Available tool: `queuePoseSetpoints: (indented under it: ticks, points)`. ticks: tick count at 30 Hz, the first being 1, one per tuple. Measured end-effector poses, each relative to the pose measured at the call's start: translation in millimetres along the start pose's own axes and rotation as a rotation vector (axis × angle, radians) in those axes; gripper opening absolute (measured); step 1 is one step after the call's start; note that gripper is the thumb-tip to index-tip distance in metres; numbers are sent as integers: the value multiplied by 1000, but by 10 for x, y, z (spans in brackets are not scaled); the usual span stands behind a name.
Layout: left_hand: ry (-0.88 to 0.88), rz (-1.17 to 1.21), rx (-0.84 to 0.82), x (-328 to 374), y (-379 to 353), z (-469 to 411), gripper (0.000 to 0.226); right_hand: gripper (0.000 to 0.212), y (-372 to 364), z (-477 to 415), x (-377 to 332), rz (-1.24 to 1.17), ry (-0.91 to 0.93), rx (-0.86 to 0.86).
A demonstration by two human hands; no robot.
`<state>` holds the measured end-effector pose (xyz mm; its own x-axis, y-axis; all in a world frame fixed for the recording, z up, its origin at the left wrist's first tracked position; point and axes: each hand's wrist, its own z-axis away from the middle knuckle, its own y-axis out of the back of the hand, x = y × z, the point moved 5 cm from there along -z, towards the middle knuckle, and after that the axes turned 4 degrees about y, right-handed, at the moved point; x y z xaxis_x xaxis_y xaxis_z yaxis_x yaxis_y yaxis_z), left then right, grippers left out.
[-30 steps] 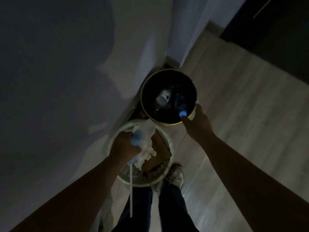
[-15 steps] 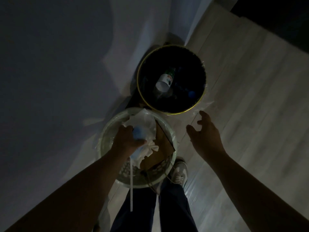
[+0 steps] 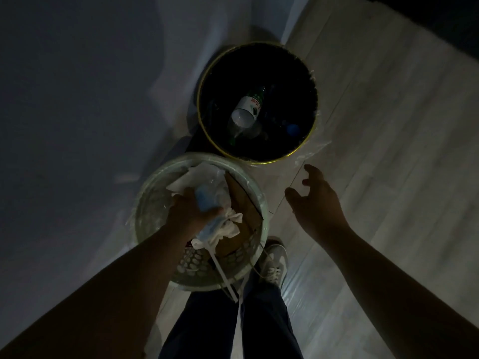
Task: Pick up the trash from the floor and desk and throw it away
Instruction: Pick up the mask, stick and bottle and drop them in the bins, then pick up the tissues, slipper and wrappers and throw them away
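Observation:
My left hand (image 3: 190, 212) grips a bundle of trash (image 3: 210, 203): white tissue, something pale blue and white strips that dangle below. It hangs over a pale round basket bin (image 3: 145, 203) that holds brown cardboard (image 3: 239, 203) and white paper. Beyond it stands a dark bin with a yellow rim (image 3: 201, 94). Inside lie a clear bottle with a white label (image 3: 246, 110) and a bottle with a blue cap (image 3: 293, 129). My right hand (image 3: 315, 198) hovers empty over the floor, right of the pale bin, fingers loosely spread.
A pale wall (image 3: 90, 99) runs along the left, close behind both bins. Light wooden floor (image 3: 388, 125) stretches to the right. My legs in dark trousers and one grey shoe (image 3: 274, 263) stand just below the pale bin.
My right hand has let go of the blue-capped bottle, which now lies in the dark bin, and has drawn back toward me. My left hand keeps its bundle over the pale bin.

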<state>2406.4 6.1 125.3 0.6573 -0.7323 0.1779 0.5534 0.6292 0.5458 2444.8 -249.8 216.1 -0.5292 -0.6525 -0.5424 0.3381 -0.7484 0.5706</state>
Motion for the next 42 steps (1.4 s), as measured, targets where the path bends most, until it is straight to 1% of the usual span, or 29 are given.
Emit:
queuePoseSetpoints:
  ticks: [2, 4, 6, 8, 11, 14, 16, 20, 25, 31, 34, 36, 39, 42]
  points:
    - [-37, 3, 75, 11, 89, 72, 100, 67, 22, 51, -1, 13, -1, 0]
    - [-41, -19, 130, 37, 201, 174, 104, 68, 51, 120, -39, 13, -7, -9]
    - [-36, -59, 147, 70, 310, 294, 108, 68, 86, 202, -98, 11, -11, -27]
    - [-31, -114, 145, 99, 428, 437, 105, 68, 134, 295, -185, 36, -1, -45]
    - [-54, -96, 115, 151, 613, 701, 89, 65, 240, 472, -335, 101, 9, -74]
    - [-143, -93, 84, 273, 794, 1010, 64, 62, 385, 676, -495, 179, 18, -123]
    - [-176, -99, 64, 352, 922, 1243, 55, 60, 498, 840, -630, 251, 47, -156]
    - [-260, -109, 54, 518, 1255, 1780, 42, 55, 818, 1228, -1003, 347, 112, -168]
    - [-334, -65, 97, 715, 1909, 2587, 41, 49, 1369, 1773, -1702, 366, 216, -109]
    - [-486, -6, 270, 964, 2892, 3754, 33, 51, 2111, 2438, -2744, 395, 378, -50]
    - [-546, 82, 338, 1059, 3314, 4259, 38, 49, 2441, 2730, -3201, 385, 457, -60]
    - [-547, 104, 376, 1162, 3616, 4579, 35, 49, 2681, 2903, -3513, 404, 548, -59]
    - [-596, 142, 500, 1333, 4010, 5052, 37, 42, 3048, 3130, -3958, 452, 694, -70]
    - [-615, 141, 630, 1477, 4322, 5554, 38, 36, 3443, 3346, -4372, 431, 823, -73]
